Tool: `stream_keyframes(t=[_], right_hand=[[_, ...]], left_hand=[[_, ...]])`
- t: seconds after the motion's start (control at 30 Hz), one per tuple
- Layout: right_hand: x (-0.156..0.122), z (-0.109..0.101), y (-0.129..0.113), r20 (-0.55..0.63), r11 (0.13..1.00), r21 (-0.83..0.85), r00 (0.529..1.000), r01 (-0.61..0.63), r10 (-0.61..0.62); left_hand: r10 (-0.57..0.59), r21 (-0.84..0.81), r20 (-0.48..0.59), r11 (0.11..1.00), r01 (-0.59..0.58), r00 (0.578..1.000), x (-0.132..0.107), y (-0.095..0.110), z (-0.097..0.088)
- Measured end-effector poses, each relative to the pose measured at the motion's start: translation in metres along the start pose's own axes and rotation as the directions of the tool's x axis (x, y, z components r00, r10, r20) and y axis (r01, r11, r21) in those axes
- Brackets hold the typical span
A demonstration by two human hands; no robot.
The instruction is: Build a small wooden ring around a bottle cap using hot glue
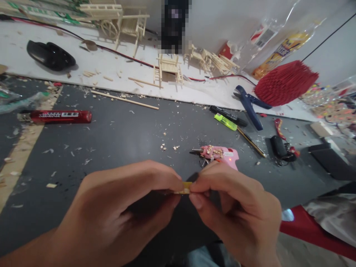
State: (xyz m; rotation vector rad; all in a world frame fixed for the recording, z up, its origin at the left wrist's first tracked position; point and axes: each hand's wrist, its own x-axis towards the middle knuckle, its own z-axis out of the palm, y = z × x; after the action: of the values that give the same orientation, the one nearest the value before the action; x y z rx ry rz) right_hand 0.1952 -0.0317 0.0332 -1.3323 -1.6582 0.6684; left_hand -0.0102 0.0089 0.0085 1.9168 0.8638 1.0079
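Sawdust and wood chips litter a dark grey work surface point(116, 137) backed by a white board point(111, 70), where small stick-built models stand at the twelve o'clock side. At nine o'clock lies a red cylinder point(59, 116); a black mouse point(50, 55) rests at ten o'clock on the board, with a miniature wooden cart point(122, 22) and a miniature chair point(168, 68) further along. At centre, low in the frame, the left hand point(119, 211) and the right hand point(236, 207) meet fingertip to fingertip, both pinched narrowly on one small yellowish wood piece point(185, 188), held in the air just above the surface and mostly hidden by the fingers. Just beyond the right hand, at one o'clock from it, lies a pink glue gun point(219, 155), its nozzle pointing left; whether it is hot cannot be told. Further right sit a green lighter point(225, 122), a black marker point(228, 115), blue pliers point(249, 105) and a red folded-paper piece point(285, 82) at two o'clock. The piece is tiny and could slip from so slight a pinch and be lost among the chips; a knuckle drifting forward could brush the gun's nozzle. Open room lies to the left of the hands, toward eight and nine o'clock; the right side is crowded, with a red edge point(311, 231) close by at four o'clock.
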Motion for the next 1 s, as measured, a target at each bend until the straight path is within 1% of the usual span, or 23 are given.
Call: stream_keyframes(t=[0.2,0.4,0.47,0.5,0.53,0.57,0.6,0.63,0.67,0.7,0.73,0.77,0.8,0.83,0.87,0.9,0.97,1.0], right_hand=[[0.000,-0.004,-0.001,0.047,1.000,-0.025,0.999,-0.008,0.009],[0.006,-0.002,0.000,0.078,0.999,-0.020,0.996,0.049,-0.048],[0.004,-0.003,0.000,0.085,0.998,-0.017,0.995,0.053,-0.051],[0.001,-0.005,0.000,0.063,0.999,-0.022,0.997,0.045,-0.044],[-0.004,-0.009,0.001,0.016,0.999,-0.039,1.000,0.025,-0.024],[-0.009,-0.015,0.003,-0.057,0.997,-0.077,0.998,-0.016,0.011],[-0.015,-0.023,0.006,-0.151,0.987,-0.139,0.987,-0.080,0.059],[-0.020,-0.033,0.011,-0.248,0.962,-0.217,0.962,-0.168,0.112],[-0.026,-0.043,0.017,-0.325,0.909,-0.314,0.931,-0.275,0.169],[-0.030,-0.053,0.023,-0.373,0.824,-0.418,0.899,-0.383,0.229],[-0.034,-0.062,0.030,-0.373,0.737,-0.498,0.880,-0.457,0.294],[-0.036,-0.069,0.036,-0.344,0.664,-0.547,0.860,-0.509,0.376],[-0.037,-0.074,0.042,-0.285,0.621,-0.580,0.845,-0.528,0.453],[-0.037,-0.075,0.046,-0.236,0.600,-0.598,0.832,-0.531,0.502],[-0.037,-0.075,0.048,-0.201,0.596,-0.599,0.821,-0.535,0.534],[-0.036,-0.073,0.050,-0.197,0.602,-0.585,0.815,-0.543,0.544],[-0.037,-0.068,0.050,-0.279,0.638,-0.486,0.798,-0.597,0.534],[-0.037,-0.067,0.049,-0.324,0.673,-0.377,0.771,-0.636,0.548]], left_hand=[[0.015,-0.018,0.024,1.000,-0.014,1.000,0.002,0.000,-0.001],[0.029,-0.015,0.036,0.999,-0.028,0.999,0.000,0.000,0.001],[0.031,-0.006,0.022,1.000,-0.031,0.999,0.001,-0.001,0.001],[0.028,0.004,0.012,1.000,-0.028,1.000,0.001,-0.001,0.001],[0.019,0.016,-0.001,1.000,-0.019,1.000,0.001,-0.002,0.001],[0.003,0.029,-0.017,1.000,-0.003,1.000,0.000,-0.002,0.001],[-0.022,0.040,-0.030,0.999,0.023,0.999,0.000,-0.003,0.001],[-0.059,0.043,-0.042,0.997,0.061,0.997,0.000,-0.004,0.000],[-0.106,0.030,-0.048,0.994,0.107,0.993,0.000,-0.005,0.000],[-0.152,-0.007,-0.053,0.988,0.152,0.987,0.001,-0.006,0.001],[-0.199,-0.058,-0.048,0.979,0.196,0.979,0.002,-0.006,0.001],[-0.241,-0.119,-0.039,0.965,0.235,0.970,0.003,-0.007,0.001],[-0.275,-0.181,-0.025,0.947,0.267,0.961,0.005,-0.007,0.001],[-0.302,-0.236,-0.006,0.927,0.292,0.953,0.007,-0.007,0.000],[-0.322,-0.287,0.027,0.904,0.316,0.946,0.009,-0.007,0.000],[-0.339,-0.336,0.061,0.879,0.339,0.939,0.010,-0.007,0.000],[-0.368,-0.445,0.140,0.806,0.391,0.919,0.010,-0.008,0.000],[-0.385,-0.498,0.178,0.758,0.421,0.905,0.010,-0.009,0.000]])
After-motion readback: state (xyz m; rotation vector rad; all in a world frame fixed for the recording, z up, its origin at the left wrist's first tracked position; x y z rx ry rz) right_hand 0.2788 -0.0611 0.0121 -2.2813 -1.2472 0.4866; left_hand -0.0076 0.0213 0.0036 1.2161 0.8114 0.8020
